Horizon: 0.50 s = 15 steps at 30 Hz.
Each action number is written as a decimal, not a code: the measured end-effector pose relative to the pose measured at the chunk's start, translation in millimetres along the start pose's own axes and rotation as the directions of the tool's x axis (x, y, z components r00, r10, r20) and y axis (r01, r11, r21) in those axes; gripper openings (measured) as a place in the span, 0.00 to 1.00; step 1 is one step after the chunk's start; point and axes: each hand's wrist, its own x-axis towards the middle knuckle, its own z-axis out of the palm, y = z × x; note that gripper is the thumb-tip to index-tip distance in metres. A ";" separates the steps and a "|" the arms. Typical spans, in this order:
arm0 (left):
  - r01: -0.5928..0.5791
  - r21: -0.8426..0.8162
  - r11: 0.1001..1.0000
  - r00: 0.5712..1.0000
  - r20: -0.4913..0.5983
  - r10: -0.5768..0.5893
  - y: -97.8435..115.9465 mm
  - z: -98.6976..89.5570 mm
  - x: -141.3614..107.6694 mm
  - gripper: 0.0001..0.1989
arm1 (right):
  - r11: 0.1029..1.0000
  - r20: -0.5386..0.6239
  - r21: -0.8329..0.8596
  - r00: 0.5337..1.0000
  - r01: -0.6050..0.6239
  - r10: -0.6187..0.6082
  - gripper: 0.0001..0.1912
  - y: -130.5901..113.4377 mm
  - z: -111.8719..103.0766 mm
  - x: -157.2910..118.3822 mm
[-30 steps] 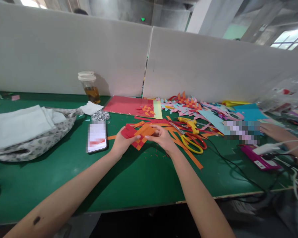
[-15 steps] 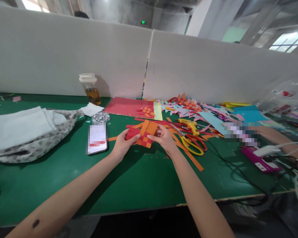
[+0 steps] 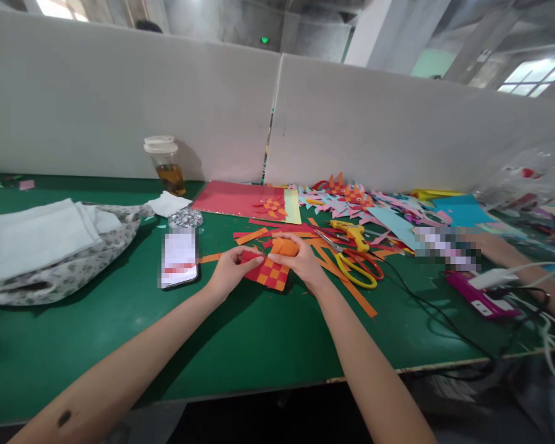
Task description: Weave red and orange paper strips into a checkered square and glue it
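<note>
Between my two hands is a woven piece of red and orange paper strips (image 3: 272, 274), its checkered part tilted toward me. My left hand (image 3: 232, 270) pinches its red left edge between thumb and fingers. At the orange upper right part, my right hand (image 3: 300, 262) is closed on it, thumb in front and fingers behind. Loose orange paper strips (image 3: 354, 291) and red ones lie under and beside the hands. Scissors with yellow and red handles (image 3: 358, 271) rest right of my right hand, near a yellow glue gun (image 3: 349, 231).
Left are a phone (image 3: 179, 259), a lidded cup of tea (image 3: 166, 166) and a patterned cloth bundle (image 3: 74, 259). Behind lie red paper sheets (image 3: 231, 200) and a pile of paper scraps (image 3: 342, 197). A magenta power strip (image 3: 481, 296) with cables and another person's arm (image 3: 513, 262) are right.
The woven paper has tilted and turned, so more of its checkered face shows, lower down. The orange strips have folded back toward my right hand. Both hands keep hold.
</note>
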 end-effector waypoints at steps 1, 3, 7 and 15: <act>0.000 -0.003 1.000 1.000 0.000 0.000 -0.5 -0.7 0.7 0.16 | 1.000 -0.007 -0.009 1.000 0.007 -0.007 0.27 1.3 -0.5 0.5; 0.000 0.005 1.000 1.000 0.003 0.000 -1.0 -2.0 1.9 0.16 | 1.000 -0.010 -0.021 1.000 0.018 -0.018 0.27 2.7 -1.2 1.0; -0.021 0.121 0.992 0.999 0.028 0.018 1.9 -3.2 1.7 0.17 | 1.000 0.017 -0.021 1.000 0.021 -0.021 0.27 0.1 -2.1 0.4; -0.010 0.189 0.982 1.000 0.009 0.009 5.9 -5.8 4.1 0.16 | 0.996 0.070 -0.082 0.997 0.044 -0.038 0.25 -4.0 -1.8 -1.8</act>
